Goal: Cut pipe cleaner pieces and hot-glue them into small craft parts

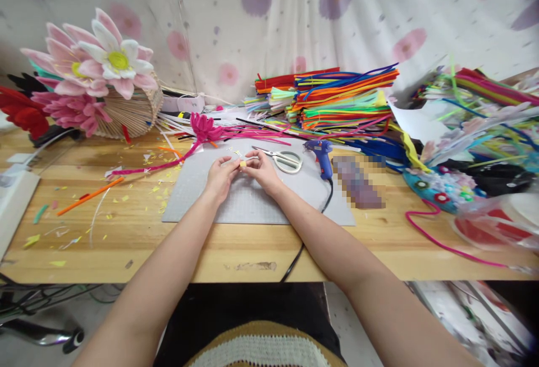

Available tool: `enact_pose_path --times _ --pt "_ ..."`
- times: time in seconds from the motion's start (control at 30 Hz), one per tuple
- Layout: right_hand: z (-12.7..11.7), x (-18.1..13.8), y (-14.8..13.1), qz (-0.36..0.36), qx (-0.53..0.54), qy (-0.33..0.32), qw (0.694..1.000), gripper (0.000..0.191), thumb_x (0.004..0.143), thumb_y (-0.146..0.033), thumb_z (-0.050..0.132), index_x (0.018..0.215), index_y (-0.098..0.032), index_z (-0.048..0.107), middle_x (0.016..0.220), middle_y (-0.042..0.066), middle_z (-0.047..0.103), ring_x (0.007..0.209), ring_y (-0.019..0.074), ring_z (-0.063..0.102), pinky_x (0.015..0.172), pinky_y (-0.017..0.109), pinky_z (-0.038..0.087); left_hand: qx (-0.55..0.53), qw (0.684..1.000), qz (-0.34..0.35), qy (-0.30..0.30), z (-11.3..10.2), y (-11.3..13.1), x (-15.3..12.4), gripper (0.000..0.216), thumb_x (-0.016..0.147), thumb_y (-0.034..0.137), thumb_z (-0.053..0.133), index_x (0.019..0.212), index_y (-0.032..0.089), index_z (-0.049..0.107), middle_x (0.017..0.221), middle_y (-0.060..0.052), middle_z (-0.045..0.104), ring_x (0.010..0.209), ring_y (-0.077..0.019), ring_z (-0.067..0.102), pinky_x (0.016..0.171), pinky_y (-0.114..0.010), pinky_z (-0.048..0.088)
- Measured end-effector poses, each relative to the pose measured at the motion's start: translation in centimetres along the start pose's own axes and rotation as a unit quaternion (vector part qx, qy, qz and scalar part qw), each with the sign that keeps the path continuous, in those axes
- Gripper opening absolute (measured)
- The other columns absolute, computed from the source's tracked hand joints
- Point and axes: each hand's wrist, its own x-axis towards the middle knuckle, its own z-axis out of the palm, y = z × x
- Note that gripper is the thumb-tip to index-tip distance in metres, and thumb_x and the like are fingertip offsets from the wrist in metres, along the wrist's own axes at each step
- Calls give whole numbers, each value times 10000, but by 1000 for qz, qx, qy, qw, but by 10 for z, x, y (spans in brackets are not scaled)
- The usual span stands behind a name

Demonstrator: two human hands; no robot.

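Note:
My left hand (220, 176) and my right hand (261, 169) meet over a grey cutting mat (252, 204) on the wooden table. Together their fingertips pinch a small yellow piece (243, 164), probably a bit of pipe cleaner. Both hands are closed on it. A pair of white-handled scissors (283, 158) lies just beyond my right hand. A blue glue gun (322, 157) stands on the mat's right side, with its black cord running off the front edge. A pink pipe-cleaner flower (204, 127) with a long stem lies behind my left hand.
Stacks of coloured pipe cleaners (337, 100) fill the back middle and right. A basket of pink and white flowers (92, 75) stands at the back left. An orange pipe cleaner (88, 197) and yellow scraps lie left of the mat. A pink strand (442, 243) trails at the right.

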Motion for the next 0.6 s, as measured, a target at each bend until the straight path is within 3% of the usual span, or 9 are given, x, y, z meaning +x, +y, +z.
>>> enact_pose_path --times 0.17,0.4,0.6 --pt "1 -1 -1 5 -5 -4 1000 470 516 -269 708 874 -203 411 616 -80 570 550 73 514 511 197 347 49 998 32 -5 -4 -1 -1 405 586 33 683 896 144 449 703 -25 656 621 -111 635 687 -247 478" --pt "2 0 -1 4 -17 -14 1000 458 522 -276 700 871 -202 413 618 -76 573 536 71 497 509 203 361 -12 999 -9 41 -1 1 -2 439 595 -49 642 869 170 379 702 -1 627 629 -98 632 735 -249 491" --pt "1 0 -1 -19 -11 -25 999 459 525 -270 709 875 -204 419 663 -58 586 607 86 530 549 214 384 -17 998 -18 50 2 2 -4 382 653 -62 599 866 165 378 674 0 611 608 -79 617 684 -200 490"
